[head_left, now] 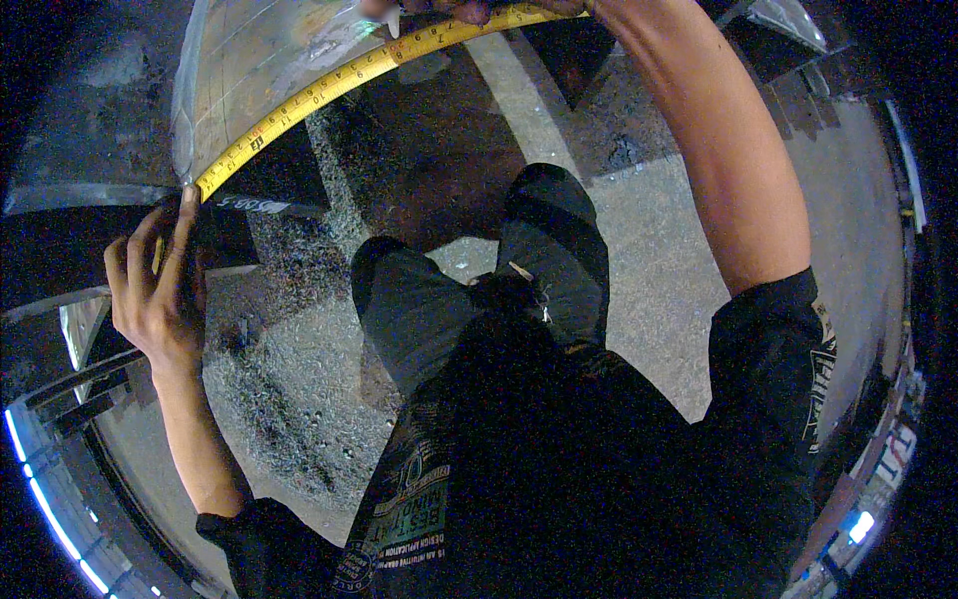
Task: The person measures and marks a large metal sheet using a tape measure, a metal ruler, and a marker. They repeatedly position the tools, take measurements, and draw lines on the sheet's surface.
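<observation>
A yellow tape measure blade (324, 92) stretches in a curve along the edge of a grey metal plate (269, 60), from the left side up to the top of the picture. At its left end, my left hand (155, 290) has the index finger pressed on the blade by the plate's corner. A bit of yellow shows between the other fingers, so this hand grips the tape measure; its thumb is hidden. My right hand (454, 9) is at the upper edge, mostly cut off. By its fingertips a small white pointed stick (393, 22) rests over the plate, seemingly pinched there.
Dark steel parts (90, 197) surround the plate at the left, and a pale bar (514, 95) runs below the tape. My knees (554, 240) are close in front of it. Beneath me is a rough grey floor (654, 270). Bright strip lights (45, 509) show at lower left.
</observation>
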`<state>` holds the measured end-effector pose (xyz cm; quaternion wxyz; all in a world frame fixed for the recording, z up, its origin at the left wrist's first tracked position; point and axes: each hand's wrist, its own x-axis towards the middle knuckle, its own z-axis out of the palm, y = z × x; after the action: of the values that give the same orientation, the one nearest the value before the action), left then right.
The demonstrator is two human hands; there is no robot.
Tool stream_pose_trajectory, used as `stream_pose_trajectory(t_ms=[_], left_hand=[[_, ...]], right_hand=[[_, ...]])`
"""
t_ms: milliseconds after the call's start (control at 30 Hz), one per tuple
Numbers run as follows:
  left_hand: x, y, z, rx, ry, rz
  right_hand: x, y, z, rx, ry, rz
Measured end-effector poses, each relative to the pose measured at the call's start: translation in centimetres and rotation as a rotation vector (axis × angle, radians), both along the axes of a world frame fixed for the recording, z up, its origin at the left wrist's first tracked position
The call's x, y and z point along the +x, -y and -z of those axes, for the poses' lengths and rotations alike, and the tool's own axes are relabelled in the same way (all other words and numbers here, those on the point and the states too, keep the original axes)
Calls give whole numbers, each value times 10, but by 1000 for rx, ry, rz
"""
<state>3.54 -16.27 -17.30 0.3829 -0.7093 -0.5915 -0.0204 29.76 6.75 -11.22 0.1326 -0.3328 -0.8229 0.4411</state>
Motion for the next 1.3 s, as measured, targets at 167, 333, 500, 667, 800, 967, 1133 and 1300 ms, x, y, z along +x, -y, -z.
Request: stream_pose_trajectory(t_ms=[167, 333, 500, 667, 800, 967, 1133, 1300], left_hand=[[0, -1, 1, 5, 6, 7], [1, -2, 0, 11, 0, 9], [4, -8, 4, 16, 16, 19], [-1, 11, -7, -15, -26, -47], [0, 2, -2, -9, -21, -15], [5, -1, 1, 5, 20, -8], [3, 2, -2, 11, -5, -1], [9, -18, 12, 47, 63, 53]], right_hand=[[2, -2, 2, -4, -25, -18], [2, -6, 5, -30, -58, -50], [7, -1, -1, 9, 3, 25], [-10, 1, 11, -5, -71, -40], [-3, -2, 10, -37, -71, -23], [3, -1, 6, -56, -78, -9], [-4, 1, 5, -68, -57, 13], [12, 0, -7, -16, 27, 83]])
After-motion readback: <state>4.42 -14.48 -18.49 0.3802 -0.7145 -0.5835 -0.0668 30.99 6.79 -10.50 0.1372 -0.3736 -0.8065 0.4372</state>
